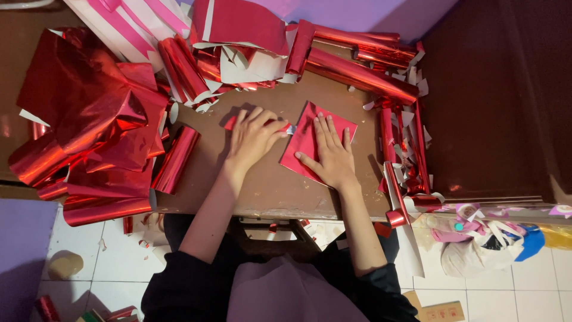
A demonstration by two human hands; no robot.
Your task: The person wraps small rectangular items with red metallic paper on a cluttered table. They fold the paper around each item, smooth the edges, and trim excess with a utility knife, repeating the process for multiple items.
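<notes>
Foil heaps [89, 125] are crowding the brown table [262, 185], where a red foil square [310, 134] is lying centre. Right hand [332, 156] is pressing it flat, fingers spread; left hand [253, 136] is curling over what may be a cutter, so keeping that palm firm should steady the cut.

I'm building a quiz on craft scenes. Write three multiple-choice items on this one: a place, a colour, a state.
1. Where does the right hand rest?
A. flat on the red foil sheet
B. on the floor
C. on a roll

2. What colour is the crumpled foil pile on the left of the table?
A. blue
B. red
C. green

3. How is the left hand?
A. raised in the air
B. off the table
C. pressed down on the table

Key: 1 A, palm lies on the sheet; 2 B, shiny red; 3 C, fingers down beside the sheet.
</notes>
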